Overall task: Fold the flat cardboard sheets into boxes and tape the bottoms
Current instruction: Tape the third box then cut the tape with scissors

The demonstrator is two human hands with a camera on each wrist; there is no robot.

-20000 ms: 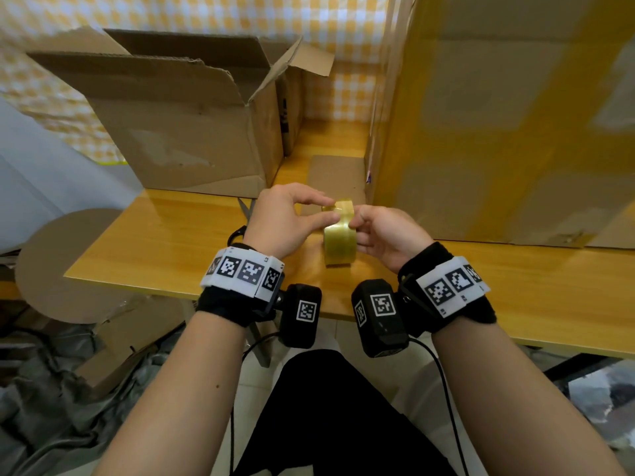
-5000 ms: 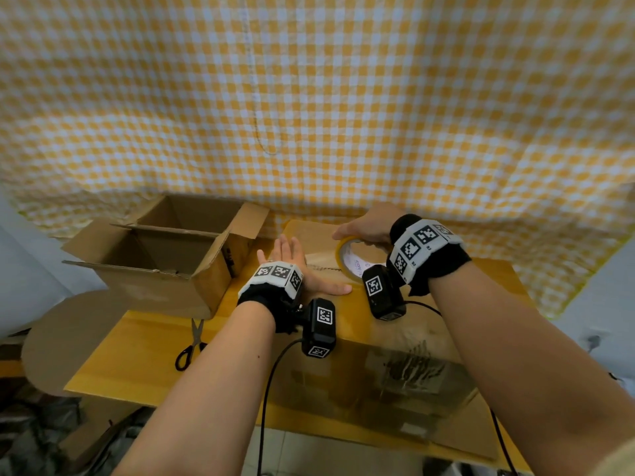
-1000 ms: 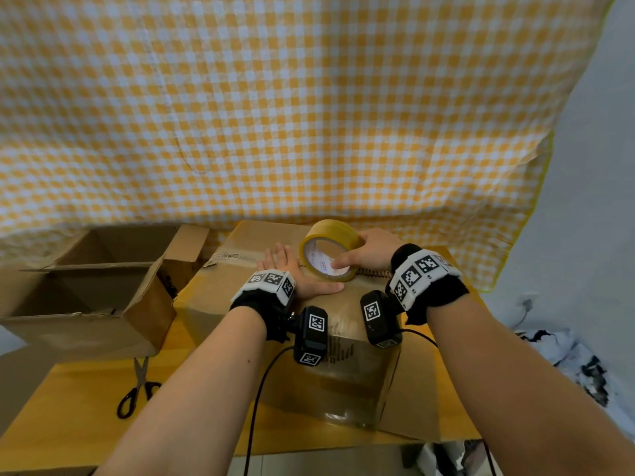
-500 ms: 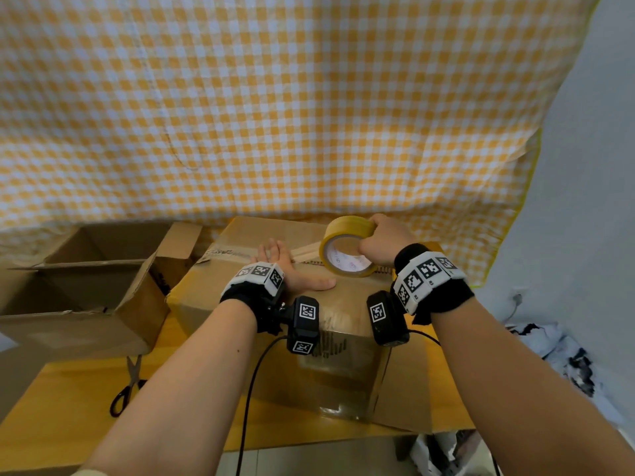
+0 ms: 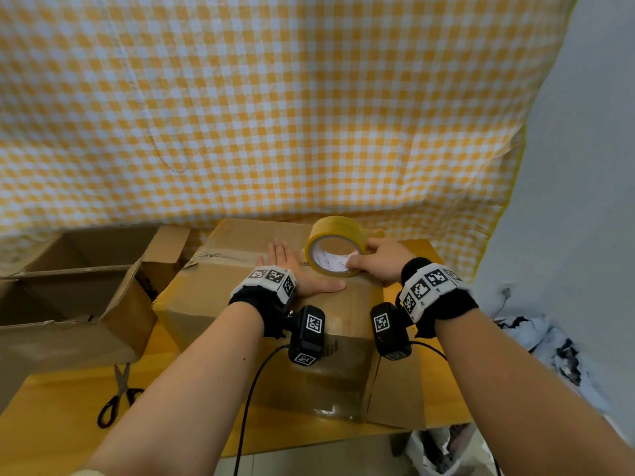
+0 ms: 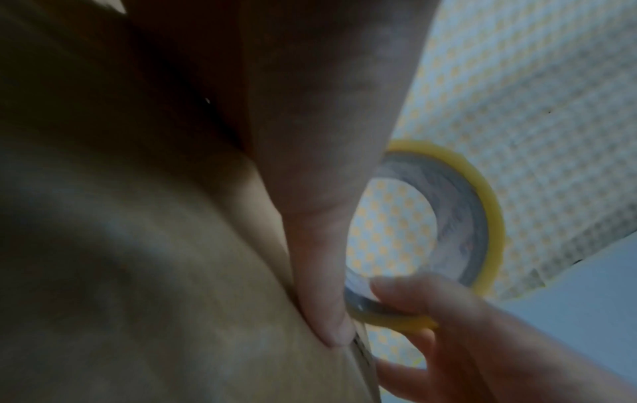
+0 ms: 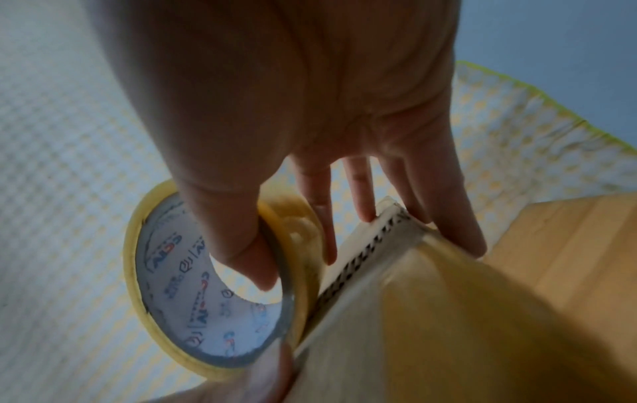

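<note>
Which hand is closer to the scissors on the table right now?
Left. The left hand lies flat on the box top, on the side toward the scissors; the right hand grips the tape roll farther right.

Your wooden table [image 5: 68,400] carries 2 cardboard boxes: the closed box [image 5: 220,297] stands near the middle, the open box [image 5: 68,324] sits at its left. Black-handled scissors [image 5: 118,393] lie in front of the open box.

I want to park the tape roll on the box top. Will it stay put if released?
Probably not. The tape roll stands on its rim, so it could roll. Only the right hand steadies it. Laid flat, it should stay.
</note>
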